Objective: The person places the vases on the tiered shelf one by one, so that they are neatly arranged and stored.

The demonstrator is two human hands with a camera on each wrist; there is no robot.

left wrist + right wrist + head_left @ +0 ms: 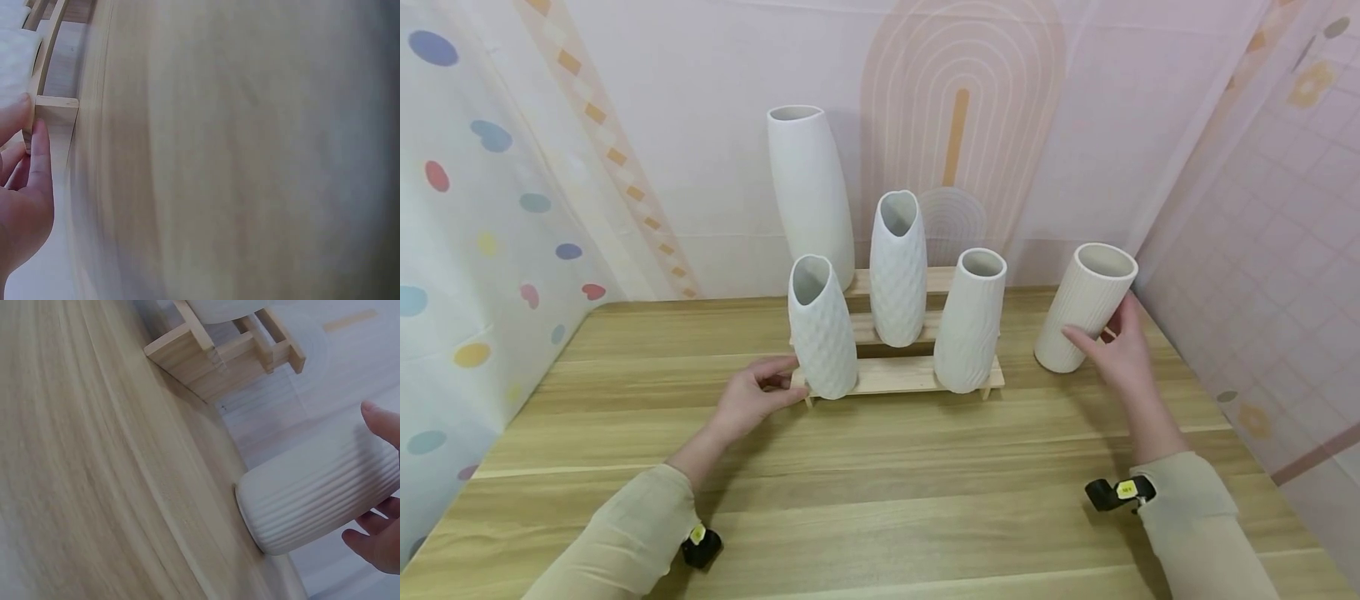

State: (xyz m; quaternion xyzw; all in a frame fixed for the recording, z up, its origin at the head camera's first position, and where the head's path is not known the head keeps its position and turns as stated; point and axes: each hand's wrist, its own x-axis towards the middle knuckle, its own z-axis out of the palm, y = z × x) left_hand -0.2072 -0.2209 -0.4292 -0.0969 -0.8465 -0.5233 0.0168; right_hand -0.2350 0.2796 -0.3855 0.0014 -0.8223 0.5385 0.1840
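Note:
With thumb and fingers, my left hand [748, 402] pinches the front left end of a tiered wooden stand [895, 375]. The left wrist view shows the thumb above the board and fingers below it. My right hand [1123, 350] grips a white, vertically ribbed vase [1081, 312] to the right of the stand, thumb on the near side. Its base is at the tabletop in the right wrist view. On the stand's front step are a dimpled white vase [824, 342] at left and a wavy-textured vase [972, 329] at right. A diamond-patterned vase [898, 279] occupies the middle step.
A tall smooth white vase [811, 192] stands at the back left of the stand, its base partly hidden. The wood-grain table [865, 500] ends at a patterned cloth backdrop [700, 167], with more cloth along both sides.

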